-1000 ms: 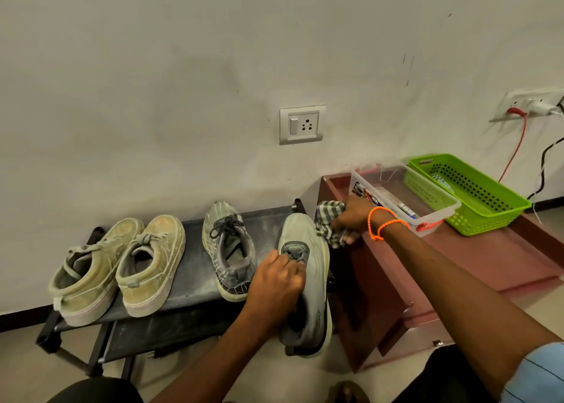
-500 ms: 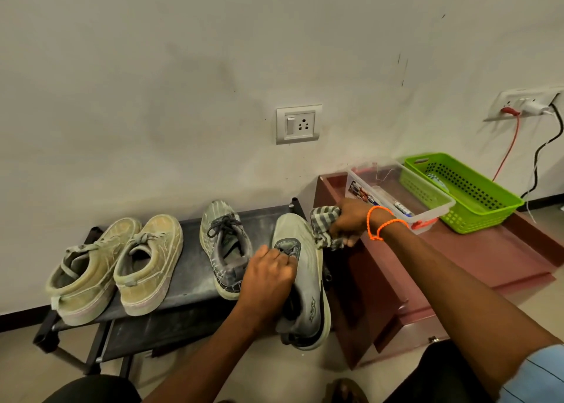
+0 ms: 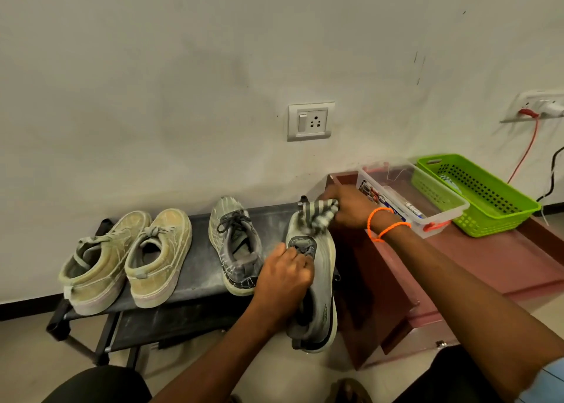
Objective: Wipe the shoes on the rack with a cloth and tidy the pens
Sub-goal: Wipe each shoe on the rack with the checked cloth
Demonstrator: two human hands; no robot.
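My left hand point(image 3: 285, 276) grips a grey sneaker point(image 3: 320, 283) by its opening, holding it tilted at the right end of the black shoe rack point(image 3: 195, 222). My right hand point(image 3: 348, 207) is closed on a checked cloth point(image 3: 319, 216) pressed against the sneaker's toe. The matching grey sneaker point(image 3: 235, 244) stands on the rack beside it. A pair of dusty olive shoes point(image 3: 128, 256) sits at the rack's left end. Pens point(image 3: 412, 209) lie in a clear plastic box point(image 3: 439, 216) on the low maroon table point(image 3: 488, 256).
A green perforated basket point(image 3: 488, 195) stands behind the clear box. A wall socket point(image 3: 309, 122) is above the rack. A second socket point(image 3: 537, 108) at the far right has red and black cables hanging down. My knees fill the bottom edge.
My right hand has moved the cloth leftward and up, from beside the sneaker onto its toe. The left hand keeps its hold on the sneaker.
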